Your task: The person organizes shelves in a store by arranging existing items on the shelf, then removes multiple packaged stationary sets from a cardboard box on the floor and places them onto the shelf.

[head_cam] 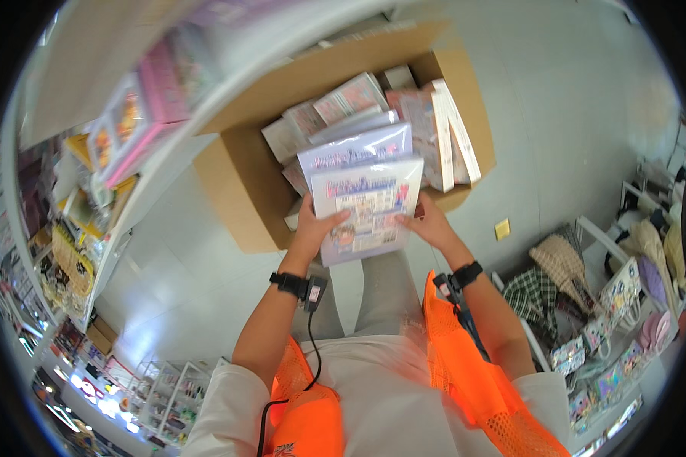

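A flat, plastic-wrapped package with printed pictures and writing (369, 214) is held upright, tilted, between both hands. My left hand (318, 223) grips its left edge, thumb on the front; my right hand (429, 220) grips the right edge the same way. Just behind it a similar lilac package (357, 148) shows its upper part; whether my fingers also hold that one is hidden. Beyond them stands an open cardboard box (251, 194) with several boxed and wrapped items inside, among them a printed carton (351, 100) and white-edged flat boxes (443, 137) leaning at the right.
Shelves with pink packaged goods (154, 108) rise at the left. On the right, a white rack (600, 234) carries checked fabric items (560, 260) and small bags. A yellow square (502, 229) lies on the grey floor. Another white rack (171, 400) stands at the lower left.
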The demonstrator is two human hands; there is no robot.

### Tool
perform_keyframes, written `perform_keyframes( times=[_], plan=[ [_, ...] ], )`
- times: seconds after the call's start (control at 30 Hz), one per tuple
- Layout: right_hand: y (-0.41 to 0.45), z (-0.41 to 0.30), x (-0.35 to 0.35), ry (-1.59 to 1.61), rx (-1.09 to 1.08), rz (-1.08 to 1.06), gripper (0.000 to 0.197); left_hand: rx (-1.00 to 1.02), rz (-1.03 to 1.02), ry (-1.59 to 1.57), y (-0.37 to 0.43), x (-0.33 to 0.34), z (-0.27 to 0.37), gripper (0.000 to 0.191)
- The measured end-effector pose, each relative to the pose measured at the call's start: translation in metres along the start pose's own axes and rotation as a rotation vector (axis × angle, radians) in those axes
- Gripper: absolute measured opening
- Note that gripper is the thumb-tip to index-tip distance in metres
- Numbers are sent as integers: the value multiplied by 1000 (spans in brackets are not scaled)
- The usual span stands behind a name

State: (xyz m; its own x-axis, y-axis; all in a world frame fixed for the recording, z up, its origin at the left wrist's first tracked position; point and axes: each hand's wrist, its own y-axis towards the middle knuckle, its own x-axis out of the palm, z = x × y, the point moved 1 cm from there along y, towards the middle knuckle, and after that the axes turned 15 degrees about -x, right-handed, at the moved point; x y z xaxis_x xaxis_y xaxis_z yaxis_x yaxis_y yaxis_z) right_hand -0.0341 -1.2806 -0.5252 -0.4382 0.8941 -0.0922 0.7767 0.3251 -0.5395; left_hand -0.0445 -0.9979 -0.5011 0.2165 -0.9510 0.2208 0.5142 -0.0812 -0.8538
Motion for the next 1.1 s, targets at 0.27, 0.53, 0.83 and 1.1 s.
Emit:
perform_keyframes(
  times=[0.27, 0.53, 0.83, 1.1],
  plan=[
    [-22, -237, 83, -10, -492, -145, 75, 255, 105, 9, -166, -92, 139, 70],
    [-48, -437, 85, -184, -655, 246, 55, 853, 12, 329, -312, -89, 307, 67],
    [82, -572, -61, -835, -579, 406, 77, 780, 71, 713, -177, -2, 497, 68],
    [128, -597, -70, -1255, -585, 537, 45, 950, 789, 1146, -170, 2, 495, 68]
  ],
)
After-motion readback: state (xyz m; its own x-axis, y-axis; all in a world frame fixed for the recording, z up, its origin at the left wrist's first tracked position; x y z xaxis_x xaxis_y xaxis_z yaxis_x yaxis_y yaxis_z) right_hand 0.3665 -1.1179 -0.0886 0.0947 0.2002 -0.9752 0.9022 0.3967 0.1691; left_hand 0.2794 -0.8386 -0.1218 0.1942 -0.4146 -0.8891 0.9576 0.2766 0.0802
